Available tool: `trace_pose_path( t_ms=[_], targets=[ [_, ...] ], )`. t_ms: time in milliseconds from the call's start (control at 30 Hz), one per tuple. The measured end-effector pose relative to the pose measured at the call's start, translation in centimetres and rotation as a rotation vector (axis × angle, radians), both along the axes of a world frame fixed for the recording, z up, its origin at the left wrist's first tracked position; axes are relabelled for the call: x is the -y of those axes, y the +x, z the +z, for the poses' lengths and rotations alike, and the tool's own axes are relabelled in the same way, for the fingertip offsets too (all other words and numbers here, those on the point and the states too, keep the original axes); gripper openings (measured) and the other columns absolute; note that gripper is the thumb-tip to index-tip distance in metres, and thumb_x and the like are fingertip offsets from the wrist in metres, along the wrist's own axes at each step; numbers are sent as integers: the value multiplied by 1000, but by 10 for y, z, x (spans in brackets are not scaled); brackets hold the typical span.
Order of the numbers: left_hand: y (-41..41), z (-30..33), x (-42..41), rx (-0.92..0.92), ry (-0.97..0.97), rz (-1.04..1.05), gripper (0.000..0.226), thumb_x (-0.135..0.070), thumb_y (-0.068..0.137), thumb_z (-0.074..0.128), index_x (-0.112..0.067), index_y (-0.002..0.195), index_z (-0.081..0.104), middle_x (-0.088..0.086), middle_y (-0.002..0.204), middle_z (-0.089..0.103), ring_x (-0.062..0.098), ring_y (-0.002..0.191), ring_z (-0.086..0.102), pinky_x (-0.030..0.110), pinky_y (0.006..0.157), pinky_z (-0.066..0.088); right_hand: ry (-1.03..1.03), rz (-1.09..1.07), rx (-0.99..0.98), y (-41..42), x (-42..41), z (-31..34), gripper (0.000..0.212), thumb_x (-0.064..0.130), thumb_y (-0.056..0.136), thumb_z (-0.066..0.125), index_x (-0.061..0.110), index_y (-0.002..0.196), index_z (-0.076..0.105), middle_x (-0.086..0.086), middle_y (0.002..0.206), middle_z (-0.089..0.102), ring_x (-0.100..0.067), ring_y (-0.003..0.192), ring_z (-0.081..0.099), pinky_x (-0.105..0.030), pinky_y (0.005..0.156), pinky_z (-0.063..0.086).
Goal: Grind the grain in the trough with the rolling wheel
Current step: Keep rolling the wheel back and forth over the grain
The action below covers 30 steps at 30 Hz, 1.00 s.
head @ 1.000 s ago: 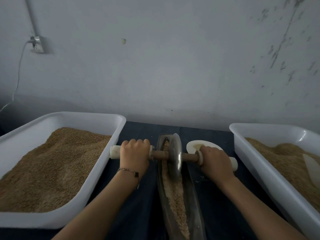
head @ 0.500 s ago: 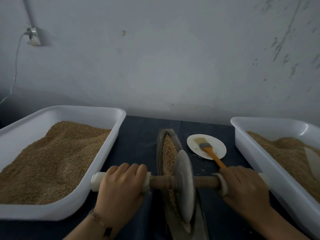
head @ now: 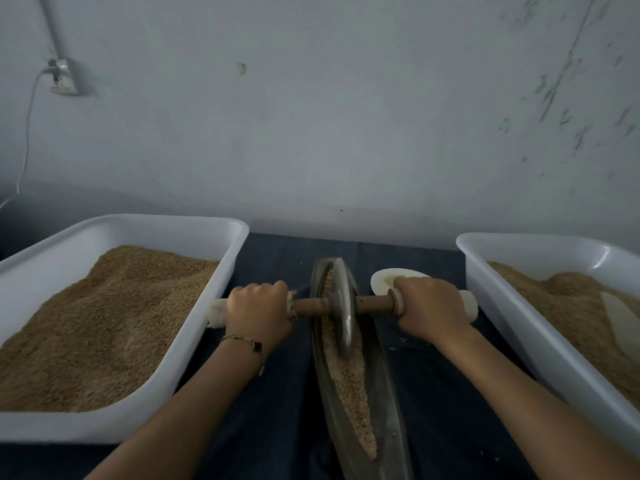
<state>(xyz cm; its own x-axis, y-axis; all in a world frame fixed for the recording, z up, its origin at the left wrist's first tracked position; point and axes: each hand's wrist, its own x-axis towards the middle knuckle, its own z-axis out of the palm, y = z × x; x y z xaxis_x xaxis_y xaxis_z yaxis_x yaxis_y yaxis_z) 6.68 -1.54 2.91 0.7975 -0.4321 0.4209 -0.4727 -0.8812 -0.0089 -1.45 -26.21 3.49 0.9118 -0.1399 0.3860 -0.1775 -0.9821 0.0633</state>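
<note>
I see the left hand (head: 258,311) and the right hand (head: 429,306) each with a closed grip on the axle of the rolling wheel (head: 341,306), which stands upright in the far part of the narrow trough (head: 388,393) with grain (head: 351,393). A white tub (head: 194,327) of grain stands on the left of the desk (head: 280,258), a second tub (head: 512,313) on the right, and a white plate (head: 381,280) behind the right hand.

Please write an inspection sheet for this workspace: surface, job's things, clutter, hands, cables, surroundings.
Surface: dark cloth, a few spilled grains.
Job's things: rolling wheel stands in the trough, toward its far end; grain along the trough.
Clutter: left tub and right tub of grain; white plate, partly hidden.
Hands: left hand and right hand grip the axle's handles.
Cables: cord from wall socket.
Surroundings: scuffed wall.
</note>
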Motion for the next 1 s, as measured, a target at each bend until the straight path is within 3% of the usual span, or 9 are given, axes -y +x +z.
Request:
trace_pose_path(
  t_ms=[167,267,333,467,567,633,733,833,1000],
  targets=[
    [-44,-15,-15,310,-56,-95,21,-13,67,76,-12,67,56,5,60,54,22,53,51,33,53,44,-133,166,486,-45,-2,-43,32,3,58,81,6,86,64,-8,71,60,-26,58,55,-32,54,39],
    [-65,-32,-25,522,-52,-79,17,-9,72,72,-12,67,56,5,58,49,22,51,46,35,52,40,-179,178,590,-64,0,-61,40,3,64,76,9,96,52,-14,78,63,-29,65,61,-42,60,51],
    [-66,-36,-28,550,-58,-64,18,-8,72,74,-12,67,57,4,57,48,22,49,46,35,50,39,-217,196,612,-68,-1,-57,38,6,67,73,11,95,49,-13,78,63,-28,66,61,-42,61,51],
    [-49,-35,-28,467,-118,-147,24,-9,60,77,-12,58,54,3,50,49,21,42,46,29,44,38,-225,234,521,-54,-6,-30,33,5,56,81,10,80,59,-7,68,60,-25,59,56,-35,55,43],
    [-30,-31,-22,313,-149,-195,29,-15,52,80,-13,53,50,2,45,48,21,37,46,26,40,35,-198,175,317,-33,-6,-13,32,14,49,83,14,74,64,-2,67,62,-23,59,58,-30,54,40],
    [-15,-25,-17,165,-111,-148,28,-23,59,77,-18,58,49,-2,49,51,19,41,49,24,43,36,-167,85,106,-18,-3,-3,22,22,60,73,22,75,57,4,70,61,-21,64,57,-29,56,36],
    [12,-15,-6,-1,11,-6,23,-41,79,54,-27,65,42,-11,60,50,9,55,52,22,51,40,-59,14,-89,6,9,7,16,30,70,59,31,69,42,11,65,49,-15,60,45,-29,55,30],
    [33,-5,3,-137,8,18,22,-42,79,50,-26,65,49,-10,62,54,7,55,51,22,50,39,-17,14,-226,30,15,18,11,33,68,55,32,65,45,12,64,49,-10,58,46,-27,52,30],
    [36,0,7,-234,8,59,22,-42,81,50,-26,67,54,-9,62,56,9,56,54,22,49,36,11,-1,-231,41,16,22,7,33,66,55,30,67,49,13,65,51,-7,57,45,-26,50,26]
  ],
)
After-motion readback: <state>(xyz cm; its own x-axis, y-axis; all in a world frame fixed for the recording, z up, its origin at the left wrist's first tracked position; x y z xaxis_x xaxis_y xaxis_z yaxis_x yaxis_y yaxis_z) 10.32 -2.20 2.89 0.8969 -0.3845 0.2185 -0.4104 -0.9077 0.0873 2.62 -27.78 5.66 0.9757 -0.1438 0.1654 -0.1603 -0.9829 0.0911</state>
